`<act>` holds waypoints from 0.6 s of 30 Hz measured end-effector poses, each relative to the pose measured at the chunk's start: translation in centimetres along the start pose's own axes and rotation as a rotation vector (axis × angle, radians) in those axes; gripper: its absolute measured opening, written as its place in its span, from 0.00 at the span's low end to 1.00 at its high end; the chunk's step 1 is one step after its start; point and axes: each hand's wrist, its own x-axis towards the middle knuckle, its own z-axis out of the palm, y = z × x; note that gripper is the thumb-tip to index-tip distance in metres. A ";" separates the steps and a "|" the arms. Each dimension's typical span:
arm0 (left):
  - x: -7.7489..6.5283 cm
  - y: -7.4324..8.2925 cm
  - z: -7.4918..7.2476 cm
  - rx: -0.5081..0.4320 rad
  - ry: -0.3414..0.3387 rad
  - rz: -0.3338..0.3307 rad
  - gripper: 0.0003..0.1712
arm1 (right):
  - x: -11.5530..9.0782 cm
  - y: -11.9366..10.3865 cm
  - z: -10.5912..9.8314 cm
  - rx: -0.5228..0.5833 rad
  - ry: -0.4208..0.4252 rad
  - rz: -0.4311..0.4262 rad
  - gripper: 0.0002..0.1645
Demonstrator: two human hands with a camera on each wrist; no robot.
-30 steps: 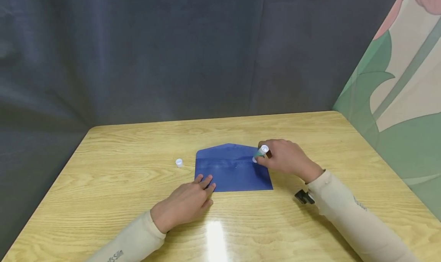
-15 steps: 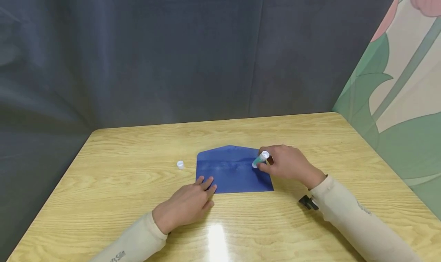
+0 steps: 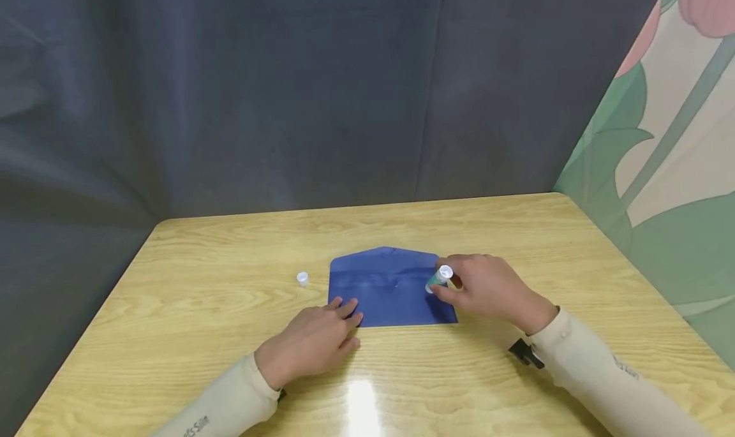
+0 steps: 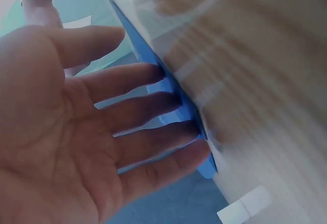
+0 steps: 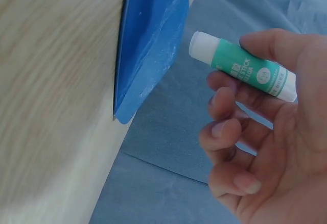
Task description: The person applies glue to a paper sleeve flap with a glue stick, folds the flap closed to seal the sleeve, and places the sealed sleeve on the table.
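Observation:
A blue envelope point(image 3: 390, 296) lies on the table with its flap unfolded toward the far side. My left hand point(image 3: 312, 341) rests its spread, fairly straight fingers on the envelope's near left corner. In my right hand point(image 3: 490, 290) I pinch a glue stick point(image 5: 245, 66) between thumb and fingers; it has a green label and white ends. It is held tilted over the envelope's right part, and in the right wrist view a gap shows between its white tip and the paper. Whitish smears show on the flap point(image 5: 153, 71).
A small white cap point(image 3: 302, 278) stands on the wooden table point(image 3: 230, 252), left of the envelope. Dark cloth point(image 3: 298, 92) hangs behind the table, and a wall with a painted flower pattern point(image 3: 683, 169) rises at the right.
My right hand has brought the glue stick from the flap's fold line back toward me and slightly right. My left hand stays on the envelope's corner.

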 end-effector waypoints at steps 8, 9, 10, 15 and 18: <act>0.8 -1.7 -1.4 -0.077 0.170 0.004 0.26 | -0.3 -1.1 -0.8 0.004 0.016 -0.017 0.12; 1.0 -2.1 -1.6 -0.063 0.207 -0.003 0.26 | -0.3 -1.3 -0.7 -0.022 0.040 -0.058 0.12; 1.2 -2.4 -1.8 -0.046 0.234 -0.024 0.27 | -0.3 -1.4 -0.6 -0.054 0.067 -0.112 0.11; 2.5 -4.1 -2.6 -0.013 0.250 -0.159 0.40 | -0.1 -1.7 0.8 -0.255 0.230 -0.432 0.13; 3.2 -4.8 -2.7 -0.061 0.193 -0.205 0.50 | -0.1 -1.8 1.8 -0.282 0.288 -0.547 0.14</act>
